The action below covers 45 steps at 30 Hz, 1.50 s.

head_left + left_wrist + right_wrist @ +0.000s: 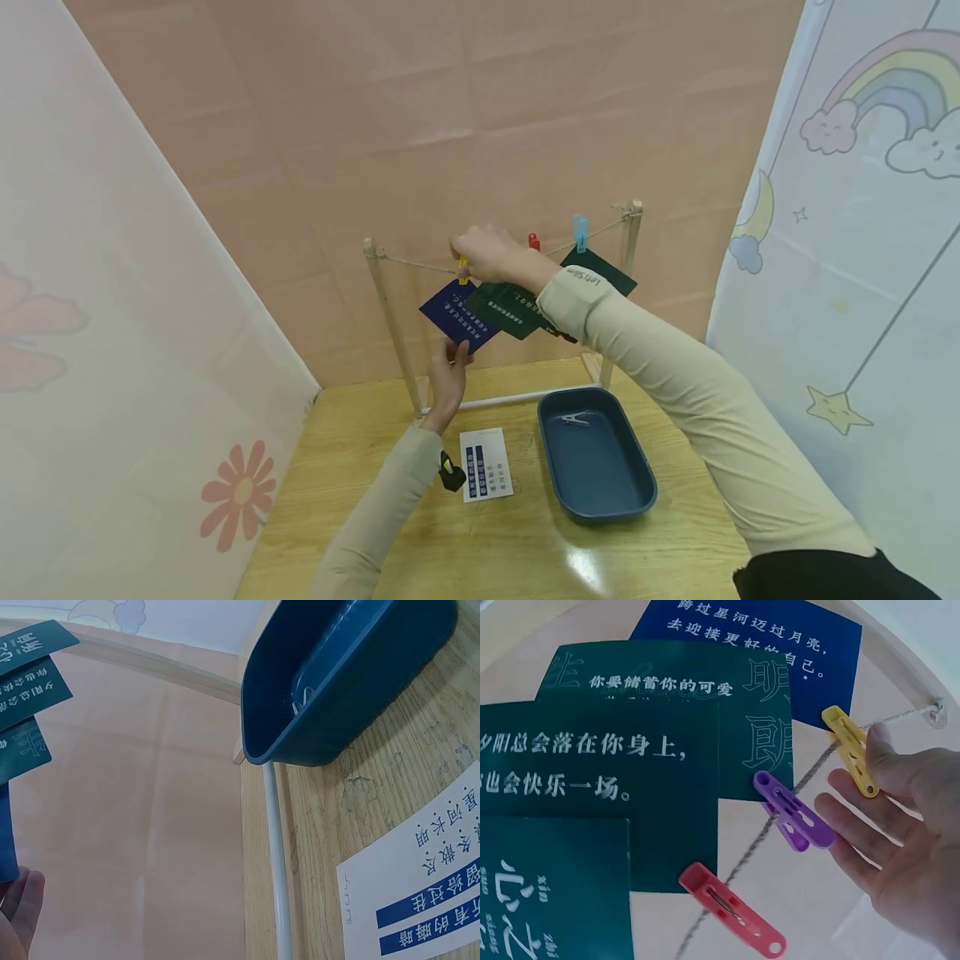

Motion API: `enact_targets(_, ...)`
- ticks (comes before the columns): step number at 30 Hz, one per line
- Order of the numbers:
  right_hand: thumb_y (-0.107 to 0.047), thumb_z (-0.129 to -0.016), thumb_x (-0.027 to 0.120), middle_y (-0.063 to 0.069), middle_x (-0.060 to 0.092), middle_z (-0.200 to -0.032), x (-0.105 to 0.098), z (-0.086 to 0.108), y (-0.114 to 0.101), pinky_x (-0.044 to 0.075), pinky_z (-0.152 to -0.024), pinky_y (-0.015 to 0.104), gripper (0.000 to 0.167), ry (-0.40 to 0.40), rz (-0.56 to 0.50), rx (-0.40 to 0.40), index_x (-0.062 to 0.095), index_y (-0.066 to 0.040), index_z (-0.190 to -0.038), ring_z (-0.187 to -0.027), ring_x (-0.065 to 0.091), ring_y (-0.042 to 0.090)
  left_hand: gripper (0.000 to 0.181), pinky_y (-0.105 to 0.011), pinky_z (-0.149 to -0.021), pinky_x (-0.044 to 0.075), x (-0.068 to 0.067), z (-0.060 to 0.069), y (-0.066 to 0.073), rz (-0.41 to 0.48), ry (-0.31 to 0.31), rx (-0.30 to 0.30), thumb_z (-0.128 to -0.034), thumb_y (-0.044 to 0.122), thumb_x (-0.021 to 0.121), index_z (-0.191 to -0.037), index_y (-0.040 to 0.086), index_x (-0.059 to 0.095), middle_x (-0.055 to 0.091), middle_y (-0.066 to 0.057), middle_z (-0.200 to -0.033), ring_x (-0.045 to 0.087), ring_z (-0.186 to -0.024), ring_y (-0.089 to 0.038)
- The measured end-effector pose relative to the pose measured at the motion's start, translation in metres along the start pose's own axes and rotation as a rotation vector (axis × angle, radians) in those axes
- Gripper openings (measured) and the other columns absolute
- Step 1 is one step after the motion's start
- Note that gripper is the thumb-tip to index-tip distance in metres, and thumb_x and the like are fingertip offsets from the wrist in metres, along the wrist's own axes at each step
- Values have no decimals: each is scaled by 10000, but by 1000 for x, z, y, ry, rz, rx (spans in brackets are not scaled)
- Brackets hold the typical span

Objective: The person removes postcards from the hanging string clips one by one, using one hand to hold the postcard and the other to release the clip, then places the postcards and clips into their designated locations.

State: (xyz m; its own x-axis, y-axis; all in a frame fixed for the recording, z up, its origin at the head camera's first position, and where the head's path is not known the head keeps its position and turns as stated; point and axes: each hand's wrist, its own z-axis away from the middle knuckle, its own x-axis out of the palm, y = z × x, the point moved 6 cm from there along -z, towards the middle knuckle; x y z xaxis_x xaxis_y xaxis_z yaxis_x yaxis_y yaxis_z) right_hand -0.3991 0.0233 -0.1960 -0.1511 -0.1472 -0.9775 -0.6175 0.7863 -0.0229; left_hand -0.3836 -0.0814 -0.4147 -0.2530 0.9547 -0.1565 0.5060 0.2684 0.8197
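Observation:
A dark blue card (459, 315) with white writing hangs near the left end of a string line, its upper corner under a yellow clothespin (850, 750). My right hand (491, 252) is at that clothespin, pinching it between thumb and fingers. My left hand (448, 375) pinches the blue card's bottom corner from below; in the left wrist view only its fingertips (28, 900) show. Beside the blue card hang overlapping green cards (667, 742), held by a purple clothespin (793, 810), a red clothespin (731, 909) and a light blue clothespin (581, 232). My right forearm partly covers them in the head view.
The string (420, 264) runs between two wooden posts (392, 329), with a white bar (517, 398) low between them. On the wooden table are a blue basin (600, 467) holding a pale clothespin (575, 419) and a white printed card (487, 467). Cloth walls enclose three sides.

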Motion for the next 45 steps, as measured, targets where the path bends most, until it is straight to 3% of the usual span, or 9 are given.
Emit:
enact_targets(6, -190, -947, 699, 118, 638, -1031, -2, -1, -6, 540, -803, 344, 232, 0, 159, -59, 671, -12, -1093, -901, 599, 249, 162, -370, -769, 606, 0, -1, 1, 6, 13, 26, -1012, 72, 562, -1121, -43, 594, 670, -177, -916, 676, -793, -322)
enact_targets(10, -186, -937, 713, 120, 631, -1025, -3, -1, -8, 540, -809, 338, 228, 10, 203, -72, 680, -11, -1079, -908, 602, 253, 157, -377, -762, 608, 0, -2, 2, 22, 18, 27, -1009, 60, 563, -1116, -51, 593, 668, -187, -921, 681, -800, -332)
enact_targets(16, -162, -928, 716, 117, 645, -994, -5, -1, -6, 541, -789, 329, 186, 53, 185, -89, 689, -11, -1033, -883, 604, 249, 172, -350, -773, 604, 0, -3, 2, 16, 17, 5, -1014, 83, 560, -1126, -42, 596, 668, -176, -936, 680, -818, -312)
enact_targets(23, -131, -931, 707, 101, 644, -890, -4, 3, -1, 516, -682, 310, 114, 161, 139, -114, 685, -19, -937, -766, 564, 227, 170, -327, -753, 606, 1, -4, 8, -10, 35, 46, -1005, 108, 572, -1091, -33, 612, 676, -159, -882, 681, -790, -290)
enact_targets(28, -84, -932, 698, 119, 669, -887, -3, 5, 0, 544, -689, 291, 85, 227, 111, -140, 696, -1, -950, -750, 589, 232, 157, -312, -736, 607, 1, -4, 9, -13, 45, 64, -999, 95, 575, -1076, -36, 611, 678, -159, -873, 686, -779, -294)
enact_targets(39, -43, -927, 674, 109, 677, -887, -5, 7, 4, 518, -656, 297, 44, 263, 120, -141, 680, -4, -946, -739, 598, 222, 145, -328, -742, 607, -1, -4, 9, -23, 48, 40, -996, 64, 576, -1081, -48, 614, 688, -176, -927, 692, -788, -310)
enact_targets(45, -49, -919, 693, 110, 681, -892, -7, 8, 5, 503, -719, 343, 61, 274, 129, -133, 679, -5, -959, -746, 597, 231, 133, -323, -740, 606, -2, -3, 10, -13, 46, 32, -996, 51, 575, -1069, -53, 617, 685, -174, -933, 689, -780, -300)
